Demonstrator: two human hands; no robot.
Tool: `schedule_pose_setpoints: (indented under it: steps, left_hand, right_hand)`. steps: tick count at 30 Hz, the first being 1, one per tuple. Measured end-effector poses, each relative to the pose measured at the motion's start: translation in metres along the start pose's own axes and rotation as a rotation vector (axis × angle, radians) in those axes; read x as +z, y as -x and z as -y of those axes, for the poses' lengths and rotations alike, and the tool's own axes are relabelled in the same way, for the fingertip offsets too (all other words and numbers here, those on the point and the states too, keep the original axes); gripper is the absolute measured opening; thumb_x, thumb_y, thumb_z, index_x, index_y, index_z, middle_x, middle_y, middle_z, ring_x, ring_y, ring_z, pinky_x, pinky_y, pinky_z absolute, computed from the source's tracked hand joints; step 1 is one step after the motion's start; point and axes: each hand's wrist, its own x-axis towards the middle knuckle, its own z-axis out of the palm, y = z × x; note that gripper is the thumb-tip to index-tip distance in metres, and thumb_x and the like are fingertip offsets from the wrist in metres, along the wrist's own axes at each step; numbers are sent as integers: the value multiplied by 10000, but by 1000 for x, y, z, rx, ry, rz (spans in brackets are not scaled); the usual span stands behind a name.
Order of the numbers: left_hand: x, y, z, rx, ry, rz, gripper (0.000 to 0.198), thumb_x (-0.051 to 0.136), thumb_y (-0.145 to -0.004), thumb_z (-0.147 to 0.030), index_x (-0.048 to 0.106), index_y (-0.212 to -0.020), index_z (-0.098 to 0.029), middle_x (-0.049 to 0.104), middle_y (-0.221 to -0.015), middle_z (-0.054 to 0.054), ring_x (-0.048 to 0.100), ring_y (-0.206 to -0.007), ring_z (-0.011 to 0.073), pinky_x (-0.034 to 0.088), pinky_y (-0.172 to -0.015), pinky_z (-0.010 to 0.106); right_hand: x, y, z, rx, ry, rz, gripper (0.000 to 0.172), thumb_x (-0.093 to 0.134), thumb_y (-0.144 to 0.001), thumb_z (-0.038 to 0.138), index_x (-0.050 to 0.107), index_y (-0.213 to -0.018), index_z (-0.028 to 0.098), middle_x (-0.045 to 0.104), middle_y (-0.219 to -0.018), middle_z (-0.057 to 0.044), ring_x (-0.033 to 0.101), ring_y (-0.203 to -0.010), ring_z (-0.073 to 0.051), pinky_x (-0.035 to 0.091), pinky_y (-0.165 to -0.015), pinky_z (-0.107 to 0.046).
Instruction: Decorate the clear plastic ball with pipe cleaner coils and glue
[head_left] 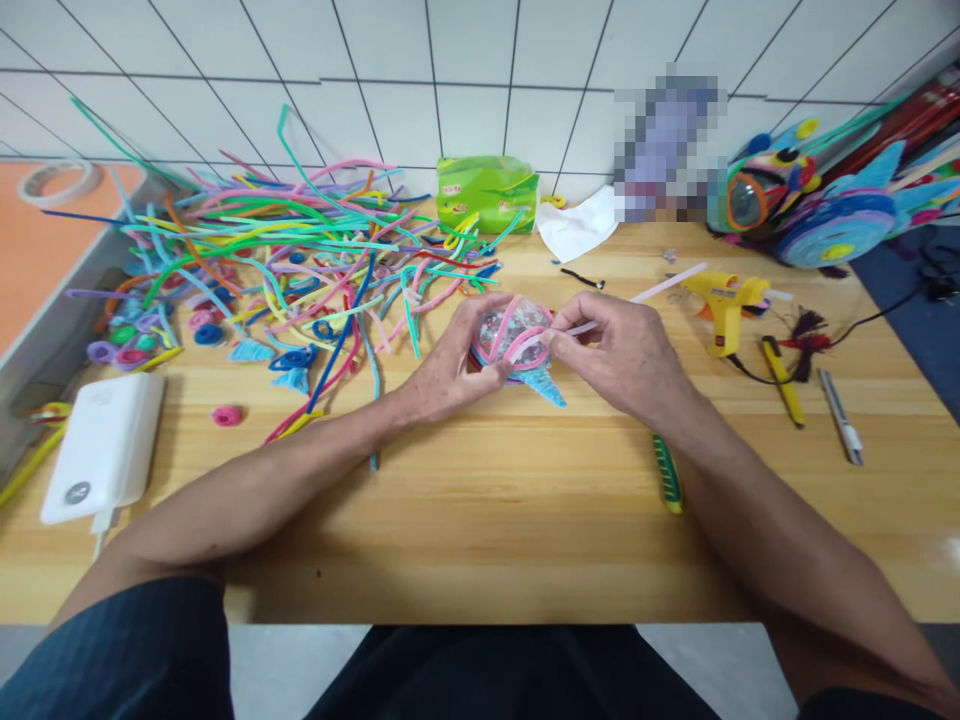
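Note:
My left hand (450,365) grips the left side of a small clear ball (510,325) with glittery filling, wrapped in pink pipe cleaner. A blue fuzzy cone (546,385) sticks out below it. My right hand (622,355) pinches a pale pink pipe cleaner (667,285) against the ball's right side; the free end runs up and to the right over the wooden table (487,500). Both hands rest low over the table's middle.
A big heap of coloured pipe cleaners (285,250) covers the left back. A white power bank (101,445) lies far left. A yellow glue gun (724,305), pen (782,380), cutter (840,415) and green-striped tool (667,472) lie right. A green packet (487,192) stands behind.

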Motion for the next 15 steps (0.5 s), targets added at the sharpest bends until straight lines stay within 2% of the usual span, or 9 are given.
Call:
schedule_pose_setpoints:
  steps: [7, 15]
  left_hand:
    - [-4, -1, -3, -27, 43, 28, 699, 666, -992, -607, 464, -1567, -264, 557, -1560, 151, 555, -1441, 359, 476, -1233, 561]
    - [0, -3, -10, -38, 11, -24, 670, 738, -936, -438, 493, -1530, -247, 593, -1506, 146, 602, -1388, 337, 514, -1191, 531]
  right_hand:
    - [1, 0, -1, -5, 1, -8, 62, 703, -841, 207, 698, -783, 228, 775, -789, -19, 691, -715, -189, 537, -704, -335]
    - [0, 0, 1, 3, 17, -13, 68, 701, -831, 183, 697, -779, 226, 786, -803, -18, 712, -740, -191, 527, -711, -332]
